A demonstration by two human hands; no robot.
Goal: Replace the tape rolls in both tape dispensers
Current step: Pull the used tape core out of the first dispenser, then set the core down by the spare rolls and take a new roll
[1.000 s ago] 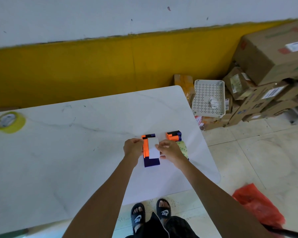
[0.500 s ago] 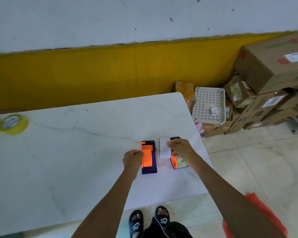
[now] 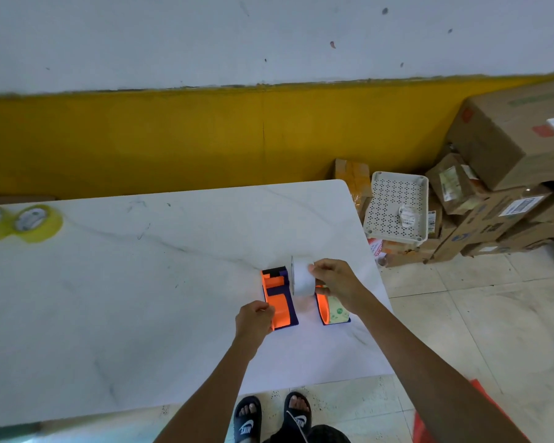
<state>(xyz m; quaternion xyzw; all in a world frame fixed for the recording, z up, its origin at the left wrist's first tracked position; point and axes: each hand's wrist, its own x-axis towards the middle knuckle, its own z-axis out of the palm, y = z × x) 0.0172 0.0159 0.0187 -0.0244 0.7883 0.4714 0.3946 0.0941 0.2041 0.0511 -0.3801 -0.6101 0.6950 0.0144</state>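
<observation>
Lifting a white roll (image 3: 302, 276) pinched in the right hand (image 3: 335, 280) above the left dispenser (image 3: 278, 298) — steadied in the left hand's (image 3: 253, 320) grip near the table's (image 3: 141, 282) right edge — suggests early progress; right dispenser (image 3: 331, 310) still loaded, yellow rolls (image 3: 23, 222) waiting far left.

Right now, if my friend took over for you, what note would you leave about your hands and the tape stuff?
Left hand holds the left dispenser steady at its near end; its roll slot looks empty.
Right hand holds the white roll, lifted between the two dispensers.
Right dispenser has a roll in it.
Two yellow rolls lie at the table's far left.
Done: white roll out. Left: set it aside, load a yellow roll, then swap the right dispenser's roll.
</observation>
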